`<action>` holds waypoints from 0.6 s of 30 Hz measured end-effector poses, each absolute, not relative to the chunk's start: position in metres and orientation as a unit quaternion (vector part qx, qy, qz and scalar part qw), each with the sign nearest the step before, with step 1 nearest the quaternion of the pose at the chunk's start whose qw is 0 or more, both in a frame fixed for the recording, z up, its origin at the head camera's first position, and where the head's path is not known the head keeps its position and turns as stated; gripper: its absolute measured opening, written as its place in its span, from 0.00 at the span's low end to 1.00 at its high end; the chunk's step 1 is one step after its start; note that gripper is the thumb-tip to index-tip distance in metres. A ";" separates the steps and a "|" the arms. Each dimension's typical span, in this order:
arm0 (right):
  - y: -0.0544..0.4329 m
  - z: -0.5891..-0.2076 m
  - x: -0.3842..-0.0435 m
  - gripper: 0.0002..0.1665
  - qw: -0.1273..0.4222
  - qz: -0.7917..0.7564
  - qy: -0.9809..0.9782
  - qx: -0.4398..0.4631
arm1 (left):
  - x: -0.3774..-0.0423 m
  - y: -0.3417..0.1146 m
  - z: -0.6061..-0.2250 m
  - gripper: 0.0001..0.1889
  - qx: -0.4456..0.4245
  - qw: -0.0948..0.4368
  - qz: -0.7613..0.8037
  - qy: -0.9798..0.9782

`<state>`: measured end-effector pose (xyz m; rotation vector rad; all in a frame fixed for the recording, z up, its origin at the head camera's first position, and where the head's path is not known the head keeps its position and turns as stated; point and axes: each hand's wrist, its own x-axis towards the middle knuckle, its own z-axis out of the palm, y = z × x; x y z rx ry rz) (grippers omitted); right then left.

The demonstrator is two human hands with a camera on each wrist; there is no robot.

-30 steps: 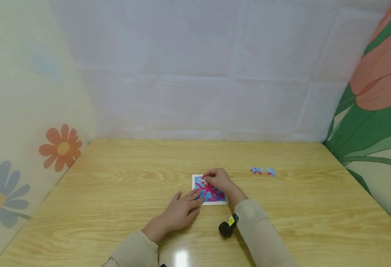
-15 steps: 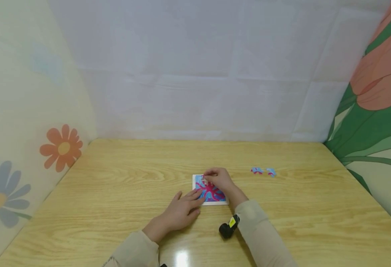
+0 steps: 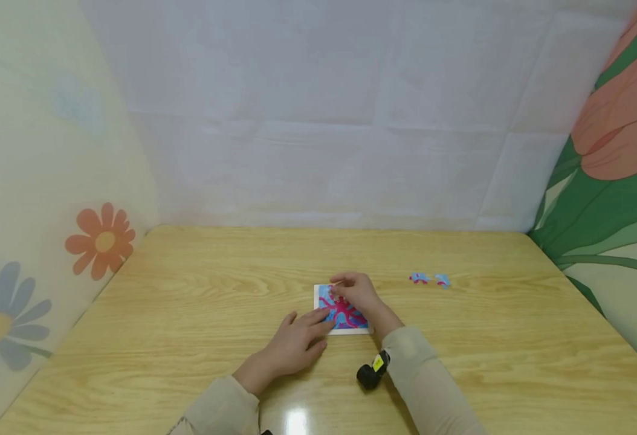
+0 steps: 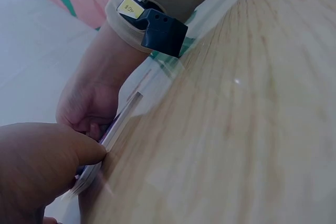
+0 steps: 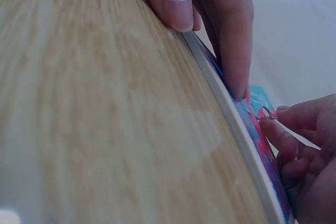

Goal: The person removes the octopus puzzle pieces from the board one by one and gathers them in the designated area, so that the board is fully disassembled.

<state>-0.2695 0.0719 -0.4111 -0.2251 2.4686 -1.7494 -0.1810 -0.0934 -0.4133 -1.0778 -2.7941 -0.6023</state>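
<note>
A square jigsaw puzzle with a white frame [image 3: 351,331] lies on the table, showing a pink octopus on blue. My left hand [image 3: 294,344] rests on its lower left part with fairly straight fingers. In the left wrist view, that thumb [image 4: 86,149] touches the frame's edge. Over the upper part of the picture, my right hand [image 3: 358,291] pinches a puzzle piece [image 5: 267,112] between thumb and fingertips. In the right wrist view the piece stands tilted at the picture's surface. My right fingers partly cover the upper right of the puzzle.
Two loose pieces, one pink and blue puzzle piece [image 3: 419,278] and another puzzle piece [image 3: 442,280], lie to the right, beyond the puzzle. A black camera [image 3: 370,376] sits on the right wrist. A white cloth backdrop [image 3: 318,169] rises behind the wooden table [image 3: 215,272].
The piece at my right fingertips has shifted slightly, and less of its pale side shows. My left hand and the two loose pieces stay where they were.
</note>
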 end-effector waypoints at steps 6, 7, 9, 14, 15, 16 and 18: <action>0.071 -0.412 -0.270 0.11 0.057 -0.563 0.822 -0.062 | -0.181 -0.093 -0.417 0.19 -0.350 0.055 -0.183 -0.917; 0.071 -0.412 -0.269 0.11 0.057 -0.562 0.823 -0.062 | -0.181 -0.093 -0.417 0.19 -0.349 0.055 -0.182 -0.918; 0.071 -0.410 -0.269 0.10 0.056 -0.562 0.823 -0.060 | -0.181 -0.093 -0.417 0.19 -0.348 0.055 -0.181 -0.918; 0.070 -0.408 -0.267 0.09 0.055 -0.563 0.823 -0.060 | -0.180 -0.092 -0.416 0.19 -0.344 0.055 -0.178 -0.920; 0.070 -0.408 -0.267 0.09 0.054 -0.563 0.822 -0.061 | -0.180 -0.091 -0.416 0.19 -0.344 0.055 -0.178 -0.920; 0.070 -0.408 -0.267 0.09 0.052 -0.562 0.823 -0.062 | -0.180 -0.091 -0.416 0.19 -0.345 0.055 -0.179 -0.920; 0.070 -0.408 -0.267 0.09 0.049 -0.561 0.824 -0.062 | -0.180 -0.090 -0.416 0.19 -0.346 0.055 -0.182 -0.919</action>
